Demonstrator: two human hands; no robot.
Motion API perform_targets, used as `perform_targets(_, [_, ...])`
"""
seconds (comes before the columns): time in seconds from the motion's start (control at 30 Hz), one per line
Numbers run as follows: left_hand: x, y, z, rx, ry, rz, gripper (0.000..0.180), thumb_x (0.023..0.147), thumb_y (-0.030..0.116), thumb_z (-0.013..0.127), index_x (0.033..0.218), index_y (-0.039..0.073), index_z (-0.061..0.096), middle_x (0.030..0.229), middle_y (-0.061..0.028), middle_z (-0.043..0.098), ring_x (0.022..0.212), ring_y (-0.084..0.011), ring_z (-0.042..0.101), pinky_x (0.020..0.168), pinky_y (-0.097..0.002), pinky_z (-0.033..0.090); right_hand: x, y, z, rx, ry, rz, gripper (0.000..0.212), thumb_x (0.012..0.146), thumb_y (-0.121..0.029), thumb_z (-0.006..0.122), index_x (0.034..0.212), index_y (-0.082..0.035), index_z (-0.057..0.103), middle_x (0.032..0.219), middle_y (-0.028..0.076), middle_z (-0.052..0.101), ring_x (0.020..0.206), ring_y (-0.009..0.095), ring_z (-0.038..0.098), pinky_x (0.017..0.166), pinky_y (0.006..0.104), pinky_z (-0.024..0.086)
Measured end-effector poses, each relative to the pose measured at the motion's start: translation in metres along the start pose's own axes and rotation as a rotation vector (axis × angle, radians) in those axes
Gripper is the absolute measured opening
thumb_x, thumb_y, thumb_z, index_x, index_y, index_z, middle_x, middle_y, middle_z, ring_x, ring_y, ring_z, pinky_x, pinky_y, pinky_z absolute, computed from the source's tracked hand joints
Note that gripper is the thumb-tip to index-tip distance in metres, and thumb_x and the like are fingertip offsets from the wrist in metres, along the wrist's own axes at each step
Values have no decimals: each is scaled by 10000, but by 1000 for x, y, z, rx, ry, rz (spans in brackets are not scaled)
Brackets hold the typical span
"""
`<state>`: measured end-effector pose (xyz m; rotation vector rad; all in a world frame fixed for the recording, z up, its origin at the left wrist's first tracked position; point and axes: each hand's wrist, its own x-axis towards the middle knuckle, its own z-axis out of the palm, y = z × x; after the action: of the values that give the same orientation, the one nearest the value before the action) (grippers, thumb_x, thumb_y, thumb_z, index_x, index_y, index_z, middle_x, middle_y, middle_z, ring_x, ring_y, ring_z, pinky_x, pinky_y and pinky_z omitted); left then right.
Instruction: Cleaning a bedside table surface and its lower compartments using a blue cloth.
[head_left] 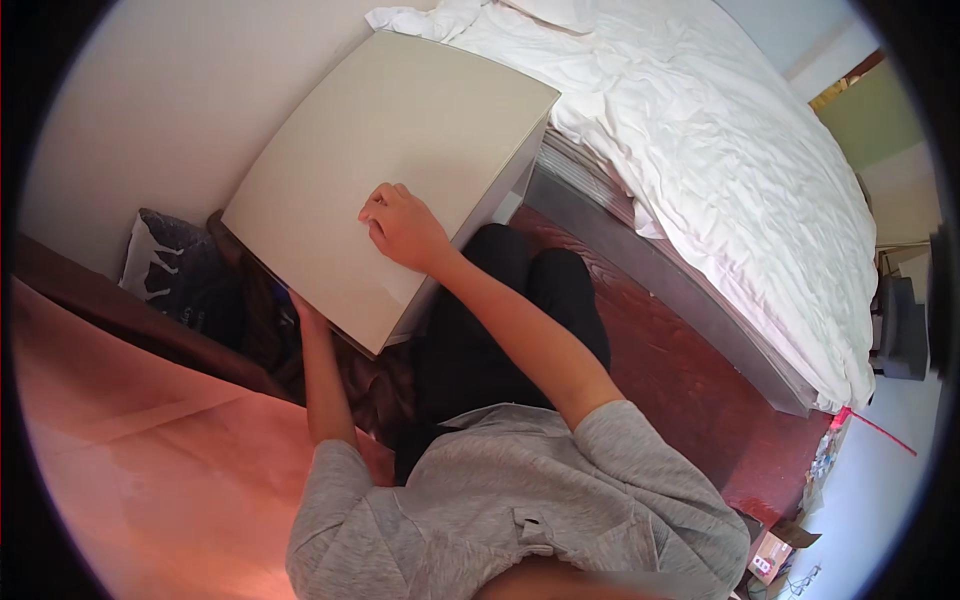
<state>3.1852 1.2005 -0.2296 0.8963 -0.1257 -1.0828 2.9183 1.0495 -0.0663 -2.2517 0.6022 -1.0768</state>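
Note:
In front of me stands a nightstand [330, 150] with a flat beige top and a pale side panel. Over the middle of that top is my right hand [405, 228], knuckles up. Its fingers are curled in, and the palm side is hidden, so anything within it cannot be made out. My left hand [304, 308] reaches down beside the nightstand's near left edge. The edge and shadow hide its fingers. Dark brown cloth [375, 385] lies below my left forearm.
A bed with rumpled white bedding [690, 140] and a grey frame [640, 260] runs along the right, over dark red flooring [670, 340]. A dark printed bag [175, 270] leans by the wall [190, 110]. Orange-pink fabric [150, 440] covers the lower left.

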Motion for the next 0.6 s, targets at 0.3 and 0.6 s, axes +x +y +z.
perform_targets(0.3, [-169,3,25,345,-308,190,403,991,195,469,1354,26,518,1342,-143,580,1217,-314,559,1066,-402,429,-9,25,-21,-33,30,30,82,843,-53,630,903,-87,675,996,66,591,948,266,571,830,397,499])
perform_targets(0.6, [-178,36,168,1062,-390,529,452,926,164,540,1352,12,521,1356,-138,567,1255,-348,521,1129,-403,340,-64,-97,-27,1075,-154,518,296,1006,-328,569,1157,-91,664,1157,48,672,1077,161,614,952,372,482])
